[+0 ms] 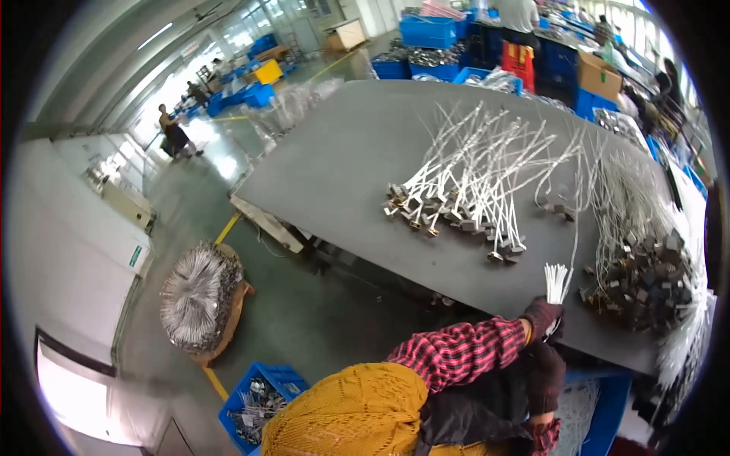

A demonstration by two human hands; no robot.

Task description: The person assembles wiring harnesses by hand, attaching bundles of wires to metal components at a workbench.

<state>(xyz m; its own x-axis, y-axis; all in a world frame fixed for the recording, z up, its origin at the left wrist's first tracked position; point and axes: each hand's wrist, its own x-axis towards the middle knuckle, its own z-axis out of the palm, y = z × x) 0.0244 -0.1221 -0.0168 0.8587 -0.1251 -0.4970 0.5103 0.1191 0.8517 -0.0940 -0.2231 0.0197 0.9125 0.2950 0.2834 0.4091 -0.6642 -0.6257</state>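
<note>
My left hand [543,316], in a dark maroon glove, is closed around a bundle of white cables [557,281]. The cable ends stick up above the fist at the table's near edge. Just below it, my right hand [546,378], in a similar glove, looks curled and close against the left. What its fingers hold is hidden in the dark. Beyond my hands, a fanned pile of white cables [475,171] with dark block-shaped ends lies on the grey table [327,167]. A denser heap of cables with dark connectors [642,281] lies to the right.
A blue crate [608,414] with pale strands stands under the table edge by my right hand. Another blue crate [258,403] with metallic parts sits at lower left. A big silvery bundle [199,300] rests on the floor. Further blue bins [427,32] and people are in the background.
</note>
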